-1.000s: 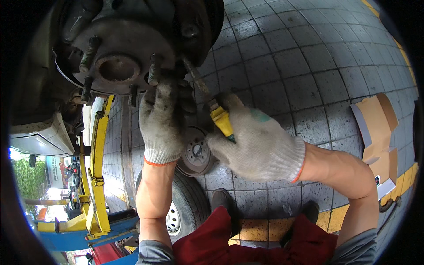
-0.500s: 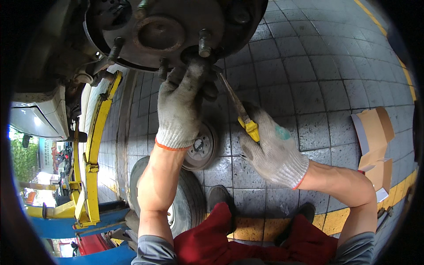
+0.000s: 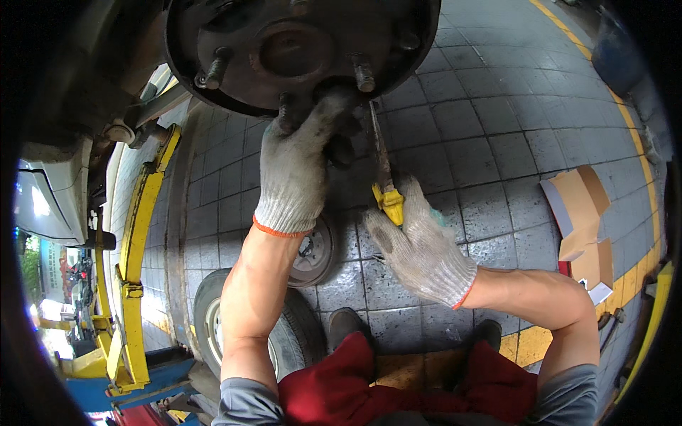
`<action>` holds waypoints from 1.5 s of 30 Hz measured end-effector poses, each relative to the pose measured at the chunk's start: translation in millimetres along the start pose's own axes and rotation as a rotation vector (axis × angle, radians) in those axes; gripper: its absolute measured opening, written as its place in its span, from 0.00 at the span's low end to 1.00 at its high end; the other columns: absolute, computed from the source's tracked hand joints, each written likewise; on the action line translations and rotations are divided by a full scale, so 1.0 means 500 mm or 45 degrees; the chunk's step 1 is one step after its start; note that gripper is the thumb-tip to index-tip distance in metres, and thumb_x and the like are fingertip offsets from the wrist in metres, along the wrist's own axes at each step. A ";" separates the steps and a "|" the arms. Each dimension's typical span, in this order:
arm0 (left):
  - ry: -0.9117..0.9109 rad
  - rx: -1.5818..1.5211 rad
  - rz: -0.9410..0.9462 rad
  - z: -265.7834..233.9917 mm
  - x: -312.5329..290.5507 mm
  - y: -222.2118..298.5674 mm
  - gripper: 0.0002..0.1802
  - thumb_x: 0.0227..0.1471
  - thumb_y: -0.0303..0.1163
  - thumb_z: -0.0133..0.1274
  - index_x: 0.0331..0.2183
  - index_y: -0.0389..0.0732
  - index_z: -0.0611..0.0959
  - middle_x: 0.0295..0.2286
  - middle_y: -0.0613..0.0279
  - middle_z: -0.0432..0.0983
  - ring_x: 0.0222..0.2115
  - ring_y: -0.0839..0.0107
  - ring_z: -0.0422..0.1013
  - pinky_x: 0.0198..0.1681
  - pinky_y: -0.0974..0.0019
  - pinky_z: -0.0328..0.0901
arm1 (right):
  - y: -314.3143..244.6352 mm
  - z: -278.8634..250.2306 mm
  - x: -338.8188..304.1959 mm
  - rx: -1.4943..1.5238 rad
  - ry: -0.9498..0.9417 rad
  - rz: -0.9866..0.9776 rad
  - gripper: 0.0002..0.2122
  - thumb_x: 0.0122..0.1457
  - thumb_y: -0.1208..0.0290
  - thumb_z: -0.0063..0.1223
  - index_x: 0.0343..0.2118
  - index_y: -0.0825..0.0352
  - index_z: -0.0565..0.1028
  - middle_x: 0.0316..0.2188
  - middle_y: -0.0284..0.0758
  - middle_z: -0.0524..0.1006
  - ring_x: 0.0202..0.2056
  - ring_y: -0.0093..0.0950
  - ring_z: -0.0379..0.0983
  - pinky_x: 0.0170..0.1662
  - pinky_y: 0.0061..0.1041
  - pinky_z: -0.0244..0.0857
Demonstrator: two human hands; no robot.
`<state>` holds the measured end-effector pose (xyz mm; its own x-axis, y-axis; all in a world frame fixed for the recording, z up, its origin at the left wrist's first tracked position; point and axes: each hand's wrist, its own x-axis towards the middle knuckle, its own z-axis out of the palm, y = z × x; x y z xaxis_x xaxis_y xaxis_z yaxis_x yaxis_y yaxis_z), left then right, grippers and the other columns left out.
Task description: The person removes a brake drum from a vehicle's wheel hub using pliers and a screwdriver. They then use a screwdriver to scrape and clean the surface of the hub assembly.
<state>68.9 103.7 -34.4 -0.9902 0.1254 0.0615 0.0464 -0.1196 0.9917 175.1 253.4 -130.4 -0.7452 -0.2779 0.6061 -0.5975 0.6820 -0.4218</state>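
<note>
Overhead is a dark, rusty wheel hub with several threaded studs, set in a round brake assembly. My left hand, in a pale knitted glove with an orange cuff, reaches up to its lower edge. The fingers curl beside a stud, with the foremost one at a dark round opening; what they grip is hidden. My right hand, gloved alike, is closed round a yellow-handled tool. This tool's long, tapering metal end points up, its tip close to the brake assembly's lower rim.
Below my left forearm a wheel with its tyre stands on the tiled floor, next to a round metal drum. An opened cardboard box lies at right. The yellow lift arm rises at left, near a white vehicle.
The hub and surroundings have shifted in view as my head moved. The tool now stands more upright, and my right hand is a little closer to my left.
</note>
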 end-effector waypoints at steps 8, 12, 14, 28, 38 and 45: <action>-0.089 -0.093 -0.022 -0.009 0.013 -0.015 0.12 0.59 0.36 0.62 0.36 0.35 0.86 0.28 0.62 0.82 0.22 0.76 0.73 0.27 0.72 0.66 | -0.032 0.012 0.046 -0.238 -0.300 0.190 0.17 0.55 0.72 0.60 0.48 0.65 0.78 0.49 0.58 0.69 0.34 0.47 0.75 0.29 0.43 0.72; -0.096 -0.090 -0.092 -0.002 0.009 -0.006 0.15 0.61 0.33 0.58 0.47 0.36 0.83 0.38 0.61 0.82 0.33 0.75 0.76 0.37 0.70 0.69 | -0.068 0.061 0.079 0.003 -0.095 0.479 0.10 0.64 0.66 0.51 0.43 0.64 0.79 0.47 0.58 0.68 0.40 0.55 0.75 0.44 0.48 0.74; -0.103 -0.145 -0.087 0.002 0.006 -0.006 0.15 0.62 0.32 0.57 0.48 0.35 0.83 0.40 0.61 0.82 0.35 0.76 0.76 0.39 0.71 0.70 | -0.078 0.085 0.094 0.423 0.056 0.870 0.14 0.63 0.64 0.53 0.49 0.64 0.75 0.50 0.60 0.68 0.41 0.58 0.75 0.46 0.49 0.73; 0.029 -0.254 0.021 -0.001 -0.002 -0.031 0.11 0.59 0.31 0.62 0.37 0.32 0.87 0.28 0.66 0.81 0.27 0.81 0.72 0.32 0.75 0.66 | -0.042 0.075 0.097 0.236 -0.131 0.538 0.40 0.52 0.71 0.61 0.64 0.78 0.51 0.49 0.57 0.73 0.48 0.53 0.76 0.52 0.44 0.71; -0.014 -0.069 0.162 -0.003 0.001 -0.041 0.13 0.64 0.31 0.56 0.47 0.36 0.82 0.37 0.61 0.82 0.34 0.76 0.77 0.38 0.72 0.70 | -0.076 0.080 0.102 0.686 0.166 1.006 0.40 0.52 0.73 0.59 0.66 0.74 0.50 0.48 0.58 0.74 0.49 0.53 0.76 0.50 0.42 0.71; 0.044 -0.038 0.133 0.005 -0.001 -0.039 0.12 0.63 0.33 0.58 0.43 0.35 0.83 0.32 0.63 0.82 0.30 0.78 0.74 0.34 0.74 0.67 | -0.063 0.092 0.090 0.722 0.253 0.953 0.35 0.56 0.77 0.55 0.65 0.71 0.52 0.46 0.53 0.75 0.44 0.47 0.78 0.47 0.41 0.71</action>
<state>69.1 108.3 -53.2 -0.9842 0.0769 0.1597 0.1460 -0.1593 0.9764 146.8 188.6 -121.0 -0.9591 0.2524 0.1284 -0.0802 0.1926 -0.9780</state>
